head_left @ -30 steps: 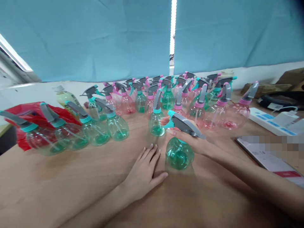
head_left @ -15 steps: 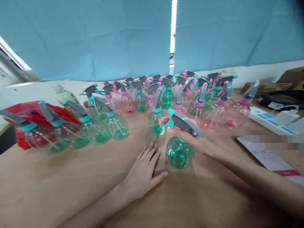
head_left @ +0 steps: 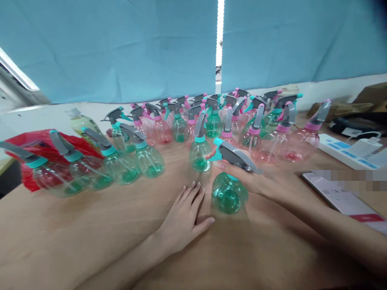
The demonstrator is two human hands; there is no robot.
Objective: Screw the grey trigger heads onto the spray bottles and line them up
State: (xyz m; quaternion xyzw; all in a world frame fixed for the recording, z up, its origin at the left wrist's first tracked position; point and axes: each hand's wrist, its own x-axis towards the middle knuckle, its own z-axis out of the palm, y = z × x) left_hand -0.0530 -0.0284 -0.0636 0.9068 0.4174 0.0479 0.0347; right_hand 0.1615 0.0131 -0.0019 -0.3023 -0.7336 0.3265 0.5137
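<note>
My right hand (head_left: pixel 242 174) is closed around the neck of a green spray bottle (head_left: pixel 229 195), below its grey and turquoise trigger head. The bottle is tilted, and part of my fingers is hidden behind it. To its left my left hand (head_left: pixel 183 219) lies flat on the wooden table (head_left: pixel 99 237), fingers stretched out, holding nothing. Just beyond my hands stands another green spray bottle (head_left: pixel 200 155). A row of several green spray bottles (head_left: pixel 149 161) is at the left. Pink spray bottles (head_left: pixel 273 147) stand at the right.
Behind stand more mixed pink and green spray bottles (head_left: pixel 179 125). A red plastic bag (head_left: pixel 30 141) and a drink bottle (head_left: pixel 86 125) are at the left. At the right lie a phone (head_left: pixel 335 197), a white power strip (head_left: pixel 347 153) and a black strap (head_left: pixel 359 124). Blue cloth (head_left: pixel 136 48) hangs behind.
Almost nothing differs. The held spray bottle and both hands keep their places, and the view has shifted very slightly.
</note>
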